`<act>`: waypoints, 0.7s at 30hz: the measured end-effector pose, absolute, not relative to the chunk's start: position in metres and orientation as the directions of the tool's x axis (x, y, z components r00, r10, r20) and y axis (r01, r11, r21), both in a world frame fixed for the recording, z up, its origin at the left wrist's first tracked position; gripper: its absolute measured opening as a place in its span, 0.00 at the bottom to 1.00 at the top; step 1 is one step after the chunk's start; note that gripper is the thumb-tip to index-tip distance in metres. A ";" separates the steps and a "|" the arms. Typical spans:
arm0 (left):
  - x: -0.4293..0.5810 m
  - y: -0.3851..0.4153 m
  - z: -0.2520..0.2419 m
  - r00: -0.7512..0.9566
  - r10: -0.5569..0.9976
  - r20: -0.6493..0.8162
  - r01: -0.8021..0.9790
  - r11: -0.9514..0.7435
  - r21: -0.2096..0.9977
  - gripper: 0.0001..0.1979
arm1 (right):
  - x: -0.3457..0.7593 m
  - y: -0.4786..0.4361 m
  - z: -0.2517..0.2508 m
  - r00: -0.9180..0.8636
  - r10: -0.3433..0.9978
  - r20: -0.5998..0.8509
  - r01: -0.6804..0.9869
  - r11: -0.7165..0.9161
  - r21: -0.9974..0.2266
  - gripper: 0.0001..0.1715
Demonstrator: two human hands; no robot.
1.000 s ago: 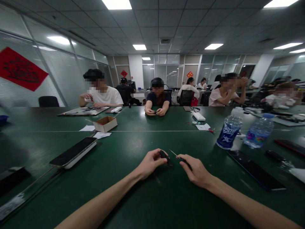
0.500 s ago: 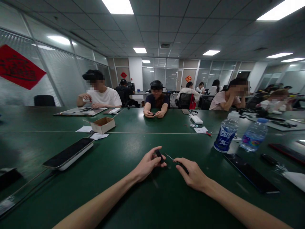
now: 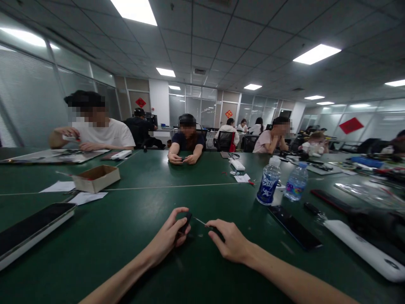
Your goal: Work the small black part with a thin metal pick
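My left hand point(image 3: 167, 237) pinches a small black block-like piece point(image 3: 186, 221) between thumb and fingers, just above the green table. Its exact kind is too small to make out. In my closed right hand point(image 3: 232, 244) is a small screwdriver point(image 3: 200, 222). Its thin metal shaft points left at the black piece, with a slight gap between the two. The dark handle is mostly covered by my fingers and palm.
On the right stand two bottles point(image 3: 268, 185), with a black phone point(image 3: 294, 228) and a long white device point(image 3: 360, 247) nearer. To the left are an open cardboard box point(image 3: 98, 179) and a dark-topped white device point(image 3: 34, 230). A person point(image 3: 187, 141) sits opposite.
My view has turned to the right, so the scene has shifted left. Both hands keep hold of the black piece and the screwdriver, much as before.
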State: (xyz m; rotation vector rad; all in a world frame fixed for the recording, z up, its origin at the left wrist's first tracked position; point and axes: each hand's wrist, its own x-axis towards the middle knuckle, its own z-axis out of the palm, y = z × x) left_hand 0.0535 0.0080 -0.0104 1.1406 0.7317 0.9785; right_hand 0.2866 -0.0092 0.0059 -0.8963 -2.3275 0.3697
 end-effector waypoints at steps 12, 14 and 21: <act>0.058 0.006 -0.001 0.374 0.927 0.027 -0.280 0.085 0.956 0.16 | 0.288 -0.011 0.006 -0.603 0.674 0.427 0.530 0.738 -0.418 0.14; 0.058 0.005 -0.001 0.346 0.938 0.028 -0.270 0.071 0.960 0.17 | 0.288 -0.011 0.006 -0.602 0.678 0.422 0.538 0.735 -0.413 0.14; 0.058 0.005 0.000 0.348 0.937 0.016 -0.300 0.095 0.949 0.18 | 0.289 -0.011 0.005 -0.607 0.674 0.422 0.561 0.739 -0.373 0.14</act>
